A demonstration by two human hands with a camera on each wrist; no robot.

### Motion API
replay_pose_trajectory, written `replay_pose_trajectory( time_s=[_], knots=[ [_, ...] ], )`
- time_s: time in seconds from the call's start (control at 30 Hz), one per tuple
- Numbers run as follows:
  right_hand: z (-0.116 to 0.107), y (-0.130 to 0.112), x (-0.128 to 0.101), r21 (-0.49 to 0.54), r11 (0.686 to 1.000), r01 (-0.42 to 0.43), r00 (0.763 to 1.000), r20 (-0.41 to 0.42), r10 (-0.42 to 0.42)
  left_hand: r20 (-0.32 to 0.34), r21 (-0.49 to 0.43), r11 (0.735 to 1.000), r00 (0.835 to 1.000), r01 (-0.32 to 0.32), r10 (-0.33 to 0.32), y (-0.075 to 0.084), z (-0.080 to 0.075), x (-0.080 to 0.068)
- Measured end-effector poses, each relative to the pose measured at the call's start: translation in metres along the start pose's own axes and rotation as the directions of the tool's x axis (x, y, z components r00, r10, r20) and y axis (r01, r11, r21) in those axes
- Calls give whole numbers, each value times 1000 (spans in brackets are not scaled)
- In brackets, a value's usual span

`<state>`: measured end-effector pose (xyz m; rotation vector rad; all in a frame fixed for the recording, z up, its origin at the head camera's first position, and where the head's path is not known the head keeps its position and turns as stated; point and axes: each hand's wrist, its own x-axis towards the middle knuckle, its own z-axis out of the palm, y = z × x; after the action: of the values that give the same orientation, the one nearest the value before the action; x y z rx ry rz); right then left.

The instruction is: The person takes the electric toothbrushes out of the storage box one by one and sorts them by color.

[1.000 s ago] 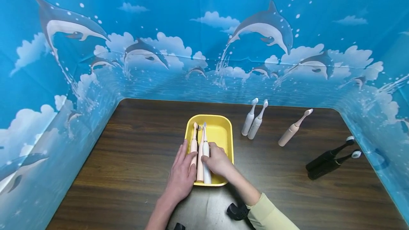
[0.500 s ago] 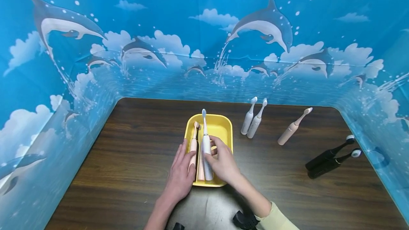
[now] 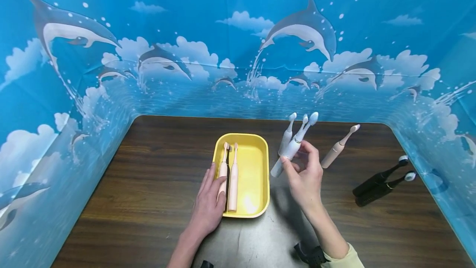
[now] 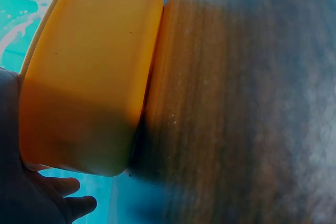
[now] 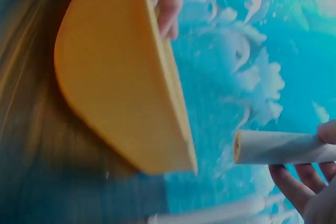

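Note:
My right hand (image 3: pixel 306 177) holds a white electric toothbrush (image 3: pixel 292 148) raised to the right of the yellow tray (image 3: pixel 265 202), head pointing up and right. In the right wrist view the brush's round base end (image 5: pixel 239 147) sticks out past my fingers. My left hand (image 3: pixel 208 202) rests over the tray's left edge, fingers extended and thumb inside over a pink toothbrush (image 3: pixel 223 171). A second pink toothbrush (image 3: pixel 233 185) lies to its right, with a slim black toothbrush (image 3: pixel 228 177) between them. The left wrist view shows the tray's outer wall (image 4: pixel 94 61).
Two white toothbrushes stand behind the held one, the left one (image 3: pixel 285 137) partly covered by it. Farther right stand a pink toothbrush (image 3: pixel 334 152) and two black ones, one with its body in front (image 3: pixel 372 194). A dolphin-print cloth (image 3: pixel 230 32) surrounds the wooden table (image 3: pixel 148 168).
My right hand has lifted the white toothbrush out of the tray and carried it right, up to the standing white ones. The left hand has stayed at the tray's left edge.

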<state>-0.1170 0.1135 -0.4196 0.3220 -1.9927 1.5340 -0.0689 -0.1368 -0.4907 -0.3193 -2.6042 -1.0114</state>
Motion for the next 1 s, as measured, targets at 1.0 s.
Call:
replay_pose_trajectory(
  time_s=[1.0],
  knots=[
    [3,70,3,-318,930,-186,977,-158,142,-13,-2,1000,1000,-26,25,-2,0,1]
  ],
)
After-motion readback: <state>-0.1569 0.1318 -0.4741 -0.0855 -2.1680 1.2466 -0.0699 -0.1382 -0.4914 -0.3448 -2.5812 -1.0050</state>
